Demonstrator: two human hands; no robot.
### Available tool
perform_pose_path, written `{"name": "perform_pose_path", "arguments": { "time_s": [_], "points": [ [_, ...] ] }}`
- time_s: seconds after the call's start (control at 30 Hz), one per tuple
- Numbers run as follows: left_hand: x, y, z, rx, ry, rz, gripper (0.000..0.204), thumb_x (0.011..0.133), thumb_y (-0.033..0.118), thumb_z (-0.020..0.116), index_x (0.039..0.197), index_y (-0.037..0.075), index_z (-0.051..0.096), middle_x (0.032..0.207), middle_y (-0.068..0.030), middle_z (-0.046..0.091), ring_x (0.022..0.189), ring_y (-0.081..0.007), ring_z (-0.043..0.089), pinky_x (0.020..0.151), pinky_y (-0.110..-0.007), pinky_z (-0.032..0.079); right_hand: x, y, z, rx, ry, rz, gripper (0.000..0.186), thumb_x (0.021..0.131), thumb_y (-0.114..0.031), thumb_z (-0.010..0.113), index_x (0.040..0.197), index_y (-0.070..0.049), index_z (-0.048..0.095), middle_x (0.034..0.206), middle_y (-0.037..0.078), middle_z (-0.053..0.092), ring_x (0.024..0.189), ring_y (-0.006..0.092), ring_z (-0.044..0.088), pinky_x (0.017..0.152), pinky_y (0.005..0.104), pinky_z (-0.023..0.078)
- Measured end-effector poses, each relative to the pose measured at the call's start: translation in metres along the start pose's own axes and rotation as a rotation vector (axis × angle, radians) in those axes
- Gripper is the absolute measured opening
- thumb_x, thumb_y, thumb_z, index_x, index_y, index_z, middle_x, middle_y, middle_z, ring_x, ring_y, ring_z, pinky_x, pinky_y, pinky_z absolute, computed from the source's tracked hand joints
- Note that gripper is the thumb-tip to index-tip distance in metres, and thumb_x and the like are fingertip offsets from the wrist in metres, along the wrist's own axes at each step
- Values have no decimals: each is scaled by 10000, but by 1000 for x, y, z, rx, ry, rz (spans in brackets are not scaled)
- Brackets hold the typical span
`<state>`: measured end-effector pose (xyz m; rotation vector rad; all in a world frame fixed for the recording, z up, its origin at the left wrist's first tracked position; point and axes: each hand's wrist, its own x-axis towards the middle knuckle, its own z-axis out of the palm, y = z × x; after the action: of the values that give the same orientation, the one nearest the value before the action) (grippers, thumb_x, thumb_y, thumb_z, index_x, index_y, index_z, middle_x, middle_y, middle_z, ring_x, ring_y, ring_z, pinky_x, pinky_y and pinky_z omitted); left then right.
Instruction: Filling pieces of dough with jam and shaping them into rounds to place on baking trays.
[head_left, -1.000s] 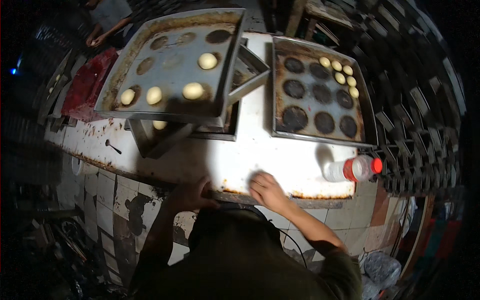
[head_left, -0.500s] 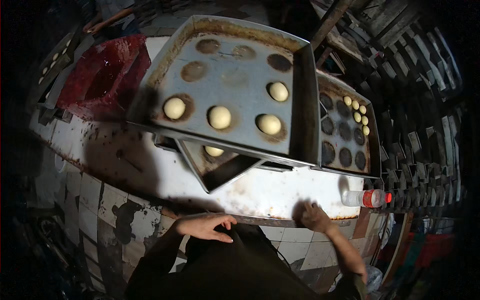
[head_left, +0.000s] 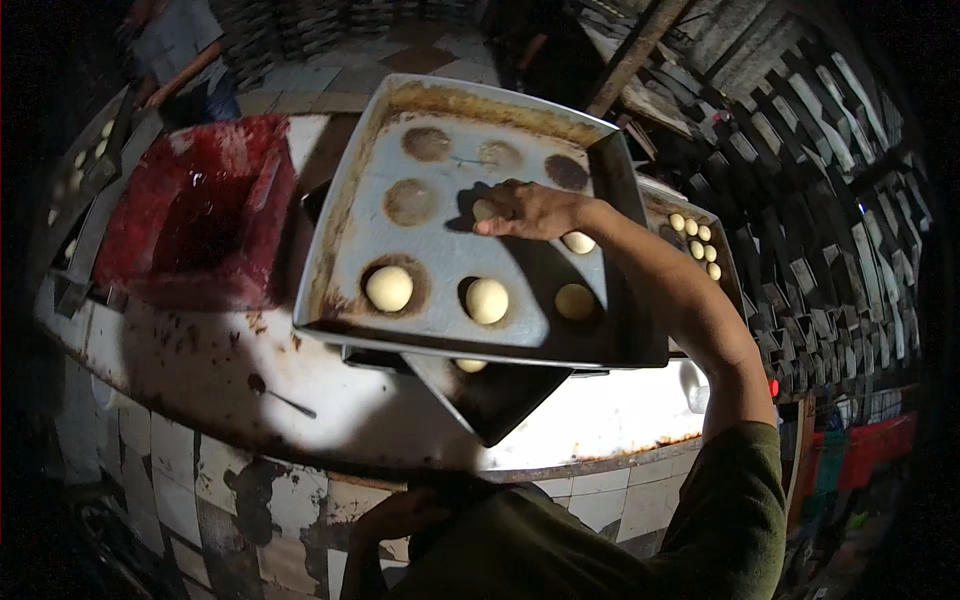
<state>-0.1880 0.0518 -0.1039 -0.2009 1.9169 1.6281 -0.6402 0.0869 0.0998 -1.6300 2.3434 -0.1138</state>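
dough ball [head_left: 484, 211] is partly covered on the baking tray [head_left: 430, 250], beneath the nearer right hand [head_left: 535, 212]; whether it is gripped cannot be told. left hand [head_left: 405, 514] is shadowed, well apart, its grip unclear.

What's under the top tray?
Beneath the top tray, a corner of a lower tray sticks out, with one dough ball partly showing inside. The rest is covered.
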Motion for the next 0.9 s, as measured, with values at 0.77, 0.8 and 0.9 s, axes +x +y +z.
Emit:
{"name": "perform_pose_path", "arguments": {
  "time_s": [0.77, 0.8, 0.9],
  "points": [
    [112, -48, 145, 321, 363, -723, 197, 792, 156, 544, 911, 10, 599, 903, -166, 607, 860, -298, 580, 867, -397, 445, -373, 496, 136, -424, 181, 923, 404, 874, -259, 431, 1198, -33, 511, 1253, 158, 411, 1122, 293, 412, 931, 417, 375],
    [111, -46, 150, 304, 380, -730, 202, 795, 160, 544, 917, 9, 598, 907, -166, 608, 862, -300, 580, 866, -400, 446, -368, 497, 138, -404, 156, 925, 404, 874, -259, 431, 1198, -33, 511, 1253, 158, 411, 1122, 293, 412, 931, 417, 375],
    [101, -47, 167, 261, 429, -731, 216, 805, 169, 541, 935, 6, 596, 920, -168, 608, 869, -304, 582, 861, -407, 448, -365, 499, 133, -289, 37, 986, 403, 811, -260, 495, 1130, -18, 548, 1222, 235, 471, 1145, 357, 457, 923, 405, 409]
  ]
}}
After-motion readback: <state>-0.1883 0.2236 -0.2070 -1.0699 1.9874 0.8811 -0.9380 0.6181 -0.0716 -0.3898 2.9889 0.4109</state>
